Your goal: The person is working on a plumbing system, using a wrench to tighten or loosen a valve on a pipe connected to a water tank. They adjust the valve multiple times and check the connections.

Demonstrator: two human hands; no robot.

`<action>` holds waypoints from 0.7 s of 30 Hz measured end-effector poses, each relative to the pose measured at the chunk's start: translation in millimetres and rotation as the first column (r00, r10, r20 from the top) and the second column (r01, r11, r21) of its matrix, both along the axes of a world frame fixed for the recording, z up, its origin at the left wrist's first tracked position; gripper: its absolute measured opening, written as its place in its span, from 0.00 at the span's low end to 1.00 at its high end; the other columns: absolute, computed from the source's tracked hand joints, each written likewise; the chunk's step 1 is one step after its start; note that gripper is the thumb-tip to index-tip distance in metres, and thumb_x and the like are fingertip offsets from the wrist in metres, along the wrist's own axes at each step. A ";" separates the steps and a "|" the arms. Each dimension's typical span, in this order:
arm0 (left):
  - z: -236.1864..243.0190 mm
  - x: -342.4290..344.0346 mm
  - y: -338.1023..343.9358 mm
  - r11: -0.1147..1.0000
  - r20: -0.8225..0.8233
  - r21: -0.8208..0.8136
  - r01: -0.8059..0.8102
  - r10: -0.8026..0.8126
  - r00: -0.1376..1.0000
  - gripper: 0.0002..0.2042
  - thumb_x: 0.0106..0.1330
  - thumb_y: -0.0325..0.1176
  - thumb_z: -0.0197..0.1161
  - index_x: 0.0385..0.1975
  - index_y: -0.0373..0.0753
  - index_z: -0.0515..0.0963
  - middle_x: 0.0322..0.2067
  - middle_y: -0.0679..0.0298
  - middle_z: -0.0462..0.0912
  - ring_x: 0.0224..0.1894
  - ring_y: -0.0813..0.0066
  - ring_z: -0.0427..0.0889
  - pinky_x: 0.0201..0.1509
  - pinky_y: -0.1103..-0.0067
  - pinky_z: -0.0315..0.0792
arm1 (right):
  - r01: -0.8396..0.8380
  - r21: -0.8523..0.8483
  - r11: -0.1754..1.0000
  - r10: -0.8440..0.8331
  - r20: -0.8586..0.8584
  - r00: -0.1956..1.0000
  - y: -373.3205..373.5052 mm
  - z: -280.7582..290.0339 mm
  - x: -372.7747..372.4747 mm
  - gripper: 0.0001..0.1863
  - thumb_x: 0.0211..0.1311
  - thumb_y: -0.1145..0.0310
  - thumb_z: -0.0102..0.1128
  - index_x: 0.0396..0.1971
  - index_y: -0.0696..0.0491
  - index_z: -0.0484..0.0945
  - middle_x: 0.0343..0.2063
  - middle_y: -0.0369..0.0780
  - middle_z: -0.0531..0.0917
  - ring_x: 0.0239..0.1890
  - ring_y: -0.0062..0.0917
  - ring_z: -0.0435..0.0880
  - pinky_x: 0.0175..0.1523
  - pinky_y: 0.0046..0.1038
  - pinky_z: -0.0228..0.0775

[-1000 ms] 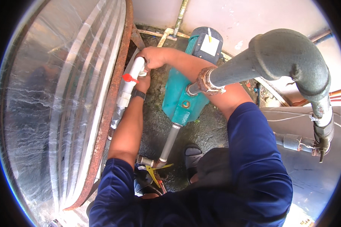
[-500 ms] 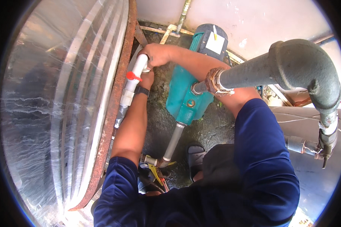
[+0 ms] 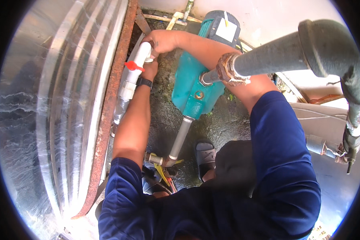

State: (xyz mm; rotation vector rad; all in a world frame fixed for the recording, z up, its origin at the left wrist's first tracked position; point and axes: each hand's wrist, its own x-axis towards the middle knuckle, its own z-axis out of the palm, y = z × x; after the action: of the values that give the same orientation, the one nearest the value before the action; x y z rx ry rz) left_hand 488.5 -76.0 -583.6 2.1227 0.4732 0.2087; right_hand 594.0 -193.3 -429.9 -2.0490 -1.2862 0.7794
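In the head view, the right hand (image 3: 161, 40) is wrapped tightly over the top end of a white plastic pipe (image 3: 142, 54), fingers curled shut around it. The left hand (image 3: 149, 70) sits just below and behind the same pipe, closed against it near the red valve handle (image 3: 130, 66); how fully its fingers circle the pipe cannot be told, since the pipe hides them. A black wrist band (image 3: 144, 83) rings the left wrist.

The white pipe runs slanting down along the rusty, rough-edged rim (image 3: 108, 108) of a large ribbed tank (image 3: 52, 112) with a shiny, mottled metal skin. Lower down the pipe passes through a white fitting and into a duller grey metal section (image 3: 119, 114).

Just right of the hands stands a teal pump (image 3: 196, 88), smooth and painted, with a grey motor cap (image 3: 222, 26) bearing a white label. A grey pipe (image 3: 179, 140) leaves its lower end and meets a brass-coloured elbow (image 3: 158, 160) on the wet, dark concrete floor (image 3: 220, 132). A thick dark-grey pipe (image 3: 276, 58) with a rusty threaded collar (image 3: 228, 70) crosses above the right forearm and bends down at a rounded elbow. A grey sandal (image 3: 205, 156) shows near the floor, and both sleeves (image 3: 284, 168) are dark blue.
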 end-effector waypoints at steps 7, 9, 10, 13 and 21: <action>-3.2 1.9 4.0 0.996 0.084 0.078 0.039 -0.045 0.995 0.26 0.69 0.53 0.61 0.59 0.40 0.77 0.54 0.50 0.83 0.59 0.50 0.79 0.59 0.63 0.72 | 0.024 -0.109 0.994 -0.006 0.163 0.987 0.0 -4.5 -3.7 0.31 0.47 0.68 0.75 0.55 0.58 0.79 0.46 0.49 0.87 0.51 0.42 0.85 0.56 0.38 0.77; -5.7 0.9 5.2 0.997 0.089 0.073 0.040 -0.047 0.995 0.24 0.69 0.51 0.61 0.58 0.41 0.77 0.54 0.50 0.83 0.59 0.49 0.79 0.59 0.63 0.72 | 0.000 -0.189 0.982 0.044 0.231 0.972 4.0 -5.1 -6.9 0.31 0.47 0.66 0.75 0.54 0.57 0.80 0.46 0.51 0.86 0.52 0.45 0.85 0.55 0.40 0.76; -6.9 -0.4 5.5 0.997 0.094 0.056 0.049 -0.054 0.994 0.24 0.69 0.50 0.62 0.57 0.41 0.77 0.53 0.50 0.83 0.59 0.49 0.79 0.58 0.63 0.72 | -0.006 -0.257 0.966 0.074 0.257 0.963 5.8 -5.5 -7.8 0.30 0.48 0.65 0.75 0.54 0.57 0.80 0.46 0.51 0.86 0.52 0.46 0.84 0.55 0.41 0.76; -7.7 0.5 5.6 0.998 0.085 0.040 0.051 -0.054 0.995 0.22 0.67 0.42 0.63 0.57 0.39 0.78 0.54 0.51 0.83 0.58 0.50 0.80 0.60 0.62 0.72 | -0.024 -0.314 0.949 0.112 0.265 0.958 9.3 -4.5 -3.8 0.30 0.48 0.62 0.75 0.53 0.57 0.80 0.47 0.52 0.85 0.53 0.48 0.83 0.56 0.41 0.75; -8.7 -6.2 6.3 0.991 0.041 -0.087 0.106 -0.103 0.994 0.27 0.69 0.49 0.66 0.61 0.38 0.75 0.60 0.54 0.80 0.63 0.53 0.77 0.65 0.65 0.69 | -0.044 -0.098 0.994 0.065 0.229 0.971 3.6 -13.1 -3.0 0.31 0.45 0.60 0.76 0.50 0.59 0.79 0.46 0.52 0.85 0.53 0.47 0.83 0.57 0.41 0.75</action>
State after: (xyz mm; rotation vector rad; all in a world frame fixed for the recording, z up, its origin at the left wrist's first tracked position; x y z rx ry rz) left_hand 482.3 -69.6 -592.3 2.0462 0.3429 0.1630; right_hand 591.1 -189.7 -443.0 -2.2403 -1.4634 0.6480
